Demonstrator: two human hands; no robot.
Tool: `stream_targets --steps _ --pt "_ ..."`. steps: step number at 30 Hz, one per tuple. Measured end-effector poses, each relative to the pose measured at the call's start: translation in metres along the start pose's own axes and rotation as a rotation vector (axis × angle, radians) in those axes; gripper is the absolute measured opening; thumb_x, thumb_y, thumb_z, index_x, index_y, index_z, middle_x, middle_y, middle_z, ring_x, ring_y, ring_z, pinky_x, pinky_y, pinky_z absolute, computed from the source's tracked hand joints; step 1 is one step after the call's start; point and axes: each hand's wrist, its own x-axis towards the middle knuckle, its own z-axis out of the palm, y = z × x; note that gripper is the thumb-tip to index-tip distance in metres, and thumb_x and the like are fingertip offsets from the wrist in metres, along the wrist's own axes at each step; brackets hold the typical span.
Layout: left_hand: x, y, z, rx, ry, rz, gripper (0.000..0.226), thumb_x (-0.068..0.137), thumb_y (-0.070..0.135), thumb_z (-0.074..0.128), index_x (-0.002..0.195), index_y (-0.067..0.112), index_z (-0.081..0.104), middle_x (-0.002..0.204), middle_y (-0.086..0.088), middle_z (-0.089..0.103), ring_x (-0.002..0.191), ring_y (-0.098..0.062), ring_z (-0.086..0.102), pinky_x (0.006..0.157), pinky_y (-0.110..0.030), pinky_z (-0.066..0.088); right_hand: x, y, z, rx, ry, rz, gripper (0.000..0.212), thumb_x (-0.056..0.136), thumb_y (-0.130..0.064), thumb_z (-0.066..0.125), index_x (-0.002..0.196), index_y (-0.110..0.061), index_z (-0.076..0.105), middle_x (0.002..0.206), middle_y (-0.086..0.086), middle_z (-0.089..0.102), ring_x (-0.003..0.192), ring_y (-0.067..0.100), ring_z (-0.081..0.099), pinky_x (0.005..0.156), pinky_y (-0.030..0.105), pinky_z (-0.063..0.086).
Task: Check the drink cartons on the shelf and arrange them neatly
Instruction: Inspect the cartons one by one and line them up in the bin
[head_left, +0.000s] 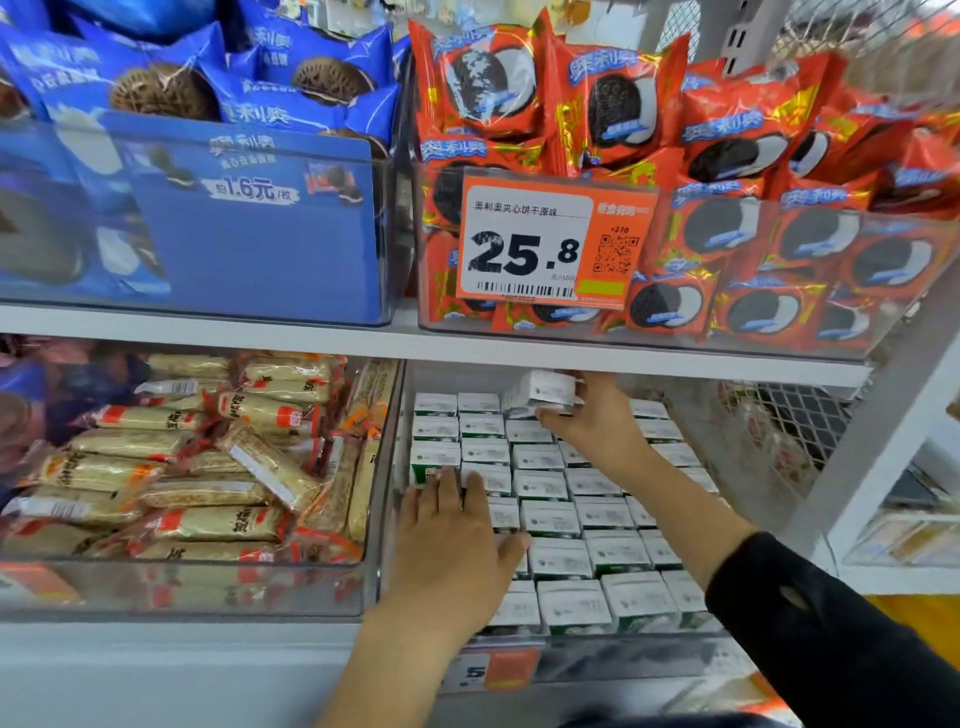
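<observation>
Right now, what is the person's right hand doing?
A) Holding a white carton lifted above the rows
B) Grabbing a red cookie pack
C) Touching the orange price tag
A: the right hand grips a lifted white carton above the packed drink cartons.

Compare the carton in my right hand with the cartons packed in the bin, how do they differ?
The lifted carton is raised above the rows, near the shelf above; the packed cartons sit down in the clear bin. The lifted carton is tilted, while the packed cartons stand upright in a grid. The right hand grips the lifted one; the left hand only rests flat on packed cartons. Both show white tops with small print.
</observation>
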Motion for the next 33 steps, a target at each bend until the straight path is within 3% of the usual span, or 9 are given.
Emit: stream_targets --steps 6,9,12,15,19,25,29,33 --pt "0.002 0.0 0.0 -0.02 -0.007 0.009 0.079 0.096 0.062 0.023 0.153 0.014 -0.001 0.161 -0.013 -0.005 0.148 -0.026 -0.004 0.118 -0.042 -0.006 0.02 0.002 0.013 -0.211 -0.119 -0.027 0.034 0.084 -0.018 0.07 0.115 -0.009 0.059 0.106 0.01 0.067 0.095 0.026 0.064 0.076 0.028 0.049" --pt "0.002 0.0 -0.001 -0.021 -0.011 0.011 0.078 0.096 0.061 0.024 0.153 0.014 -0.001 0.161 -0.013 -0.005 0.148 -0.026 -0.005 0.118 -0.042 -0.006 0.025 0.006 0.015 -0.332 -0.16 -0.049 0.04 0.087 -0.024 0.067 0.123 -0.009 0.056 0.109 0.013 0.063 0.095 0.029 0.062 0.074 0.026 0.045" --pt "0.002 0.001 -0.001 -0.007 -0.02 0.011 0.078 0.097 0.06 0.024 0.153 0.013 -0.002 0.161 -0.014 -0.006 0.148 -0.027 -0.005 0.118 -0.042 -0.006 0.025 0.01 0.014 -0.479 -0.154 -0.082 0.042 0.092 -0.029 0.061 0.128 -0.009 0.053 0.114 0.013 0.056 0.102 0.028 0.055 0.082 0.029 0.043" --pt "0.003 0.001 -0.001 -0.005 -0.013 0.01 0.078 0.096 0.061 0.023 0.153 0.013 -0.002 0.161 -0.014 -0.006 0.148 -0.027 -0.005 0.118 -0.042 -0.006 0.024 0.012 0.013 -0.568 -0.139 -0.132 0.027 0.097 -0.016 0.05 0.118 -0.005 0.063 0.116 0.016 0.057 0.107 0.03 0.054 0.093 0.033 0.042" --pt "0.002 0.0 0.0 -0.004 -0.004 0.015 0.079 0.096 0.062 0.023 0.153 0.014 -0.001 0.161 -0.013 -0.005 0.148 -0.026 -0.004 0.118 -0.042 -0.005 0.025 0.014 0.011 -0.617 -0.1 -0.157 0.027 0.096 -0.009 0.045 0.111 -0.005 0.067 0.113 0.016 0.061 0.106 0.03 0.056 0.091 0.032 0.044" --pt "0.003 0.0 0.001 0.01 0.006 0.019 0.079 0.096 0.063 0.021 0.153 0.014 -0.002 0.161 -0.012 -0.003 0.148 -0.026 -0.003 0.118 -0.042 -0.006 0.028 0.019 -0.008 -0.578 -0.179 -0.02 0.033 0.095 -0.02 0.051 0.128 -0.015 0.055 0.126 0.013 0.056 0.107 0.029 0.058 0.087 0.038 0.05" --pt "0.002 0.0 0.0 0.021 0.002 0.019 0.079 0.096 0.062 0.021 0.153 0.013 -0.003 0.161 -0.012 -0.004 0.148 -0.026 -0.003 0.118 -0.042 -0.006 0.038 0.018 -0.021 -0.664 -0.272 0.091 0.035 0.094 -0.022 0.051 0.129 -0.019 0.053 0.13 0.007 0.055 0.113 0.024 0.054 0.084 0.026 0.045" --pt "0.001 0.0 -0.002 0.018 0.001 0.021 0.078 0.096 0.062 0.021 0.153 0.014 -0.003 0.161 -0.011 -0.004 0.148 -0.025 -0.004 0.118 -0.042 -0.006 0.047 0.011 -0.027 -0.787 -0.431 0.074 0.041 0.097 -0.021 0.047 0.138 -0.018 0.045 0.139 0.006 0.049 0.122 0.026 0.049 0.101 0.033 0.042"
